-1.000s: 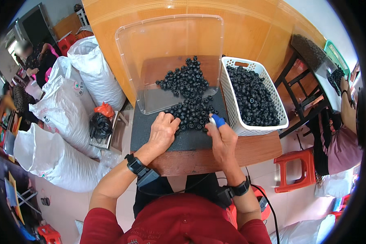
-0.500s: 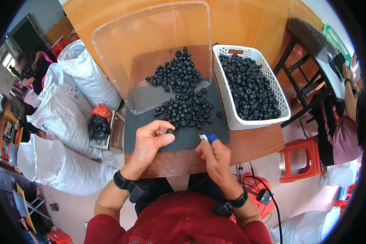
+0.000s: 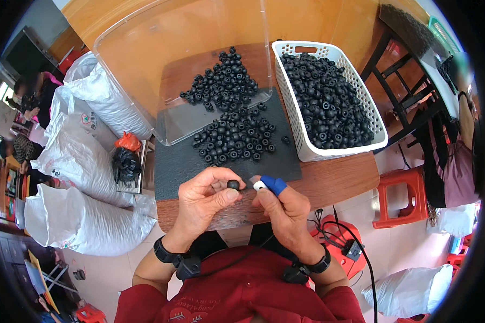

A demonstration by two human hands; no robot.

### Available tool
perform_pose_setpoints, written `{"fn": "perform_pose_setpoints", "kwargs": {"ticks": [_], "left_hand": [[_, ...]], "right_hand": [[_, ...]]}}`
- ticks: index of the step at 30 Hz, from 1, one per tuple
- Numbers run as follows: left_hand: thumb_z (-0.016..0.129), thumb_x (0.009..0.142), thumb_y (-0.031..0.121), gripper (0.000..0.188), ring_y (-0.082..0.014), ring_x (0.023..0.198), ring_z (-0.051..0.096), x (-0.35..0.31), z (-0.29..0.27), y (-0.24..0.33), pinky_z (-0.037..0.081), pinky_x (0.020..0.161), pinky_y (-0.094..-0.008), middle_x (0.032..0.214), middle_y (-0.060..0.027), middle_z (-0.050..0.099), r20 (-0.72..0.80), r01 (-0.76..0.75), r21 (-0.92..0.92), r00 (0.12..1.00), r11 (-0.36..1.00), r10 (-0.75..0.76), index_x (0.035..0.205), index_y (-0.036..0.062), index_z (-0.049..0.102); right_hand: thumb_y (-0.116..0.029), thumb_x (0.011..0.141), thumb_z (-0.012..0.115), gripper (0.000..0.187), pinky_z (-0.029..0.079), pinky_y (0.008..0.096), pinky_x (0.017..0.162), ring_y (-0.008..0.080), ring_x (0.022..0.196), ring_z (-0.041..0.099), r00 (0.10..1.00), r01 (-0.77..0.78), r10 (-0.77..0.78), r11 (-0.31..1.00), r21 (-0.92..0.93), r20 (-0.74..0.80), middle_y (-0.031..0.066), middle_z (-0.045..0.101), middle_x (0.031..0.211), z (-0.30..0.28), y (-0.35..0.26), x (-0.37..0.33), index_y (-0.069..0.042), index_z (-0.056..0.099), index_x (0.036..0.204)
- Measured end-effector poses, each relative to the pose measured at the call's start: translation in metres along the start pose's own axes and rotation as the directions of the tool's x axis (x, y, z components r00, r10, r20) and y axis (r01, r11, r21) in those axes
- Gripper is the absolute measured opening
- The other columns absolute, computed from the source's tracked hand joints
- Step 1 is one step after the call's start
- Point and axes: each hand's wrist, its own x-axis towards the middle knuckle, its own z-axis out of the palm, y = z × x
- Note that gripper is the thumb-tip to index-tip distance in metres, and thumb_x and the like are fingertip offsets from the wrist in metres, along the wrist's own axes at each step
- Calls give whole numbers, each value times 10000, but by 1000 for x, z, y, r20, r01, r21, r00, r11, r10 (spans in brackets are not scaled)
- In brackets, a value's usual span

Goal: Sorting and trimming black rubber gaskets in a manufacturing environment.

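Between thumb and fingertips, my left hand (image 3: 206, 196) pinches a small black round piece (image 3: 233, 184). My right hand (image 3: 282, 207), a blue cover on its index finger, grips a small white-handled blade (image 3: 257, 184) that points at the piece, close beside it. Just beyond both hands, a loose pile of similar black pieces (image 3: 234, 137), several showing a round hole, lies on a dark mat (image 3: 172, 169). The pile reaches back into a clear plastic bin (image 3: 164, 141) tipped on its side.
A white perforated basket (image 3: 344, 153) full of black pieces stands on the wooden table (image 3: 342, 180) at right. White sacks (image 3: 86, 218) crowd the left floor. A red stool (image 3: 401, 199) and a person's arm (image 3: 465, 116) are at far right; cables (image 3: 339, 231) lie below the table edge.
My hands have come closer together, bringing the blade near the black piece. The view has shifted, so the pile and basket sit a little higher and further left.
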Motion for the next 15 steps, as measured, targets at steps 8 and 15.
{"fn": "perform_pose_setpoints", "kwargs": {"ticks": [8, 15], "left_hand": [[762, 755, 138, 290, -118, 839, 547, 1, 2, 3, 421, 732, -220, 947, -56, 587, 48, -83, 134, 996, 987, 77, 971, -24, 657], [740, 773, 109, 269, -100, 837, 533, -2, 0, -3, 422, 724, -216, 951, -44, 577, 81, -64, 92, 995, 994, 57, 999, -13, 660]], "right_hand": [[-33, 876, 605, 161, 433, 296, 516, 176, 566, 566, 996, 75, -73, 996, -44, 47, 111, 590, 702, 0, -1, 1, 51, 617, 1013], [-15, 862, 612, 110, 448, 336, 528, 272, 599, 590, 985, 171, -168, 981, -85, 47, 155, 597, 738, 2, 1, 2, 60, 600, 942]]}}
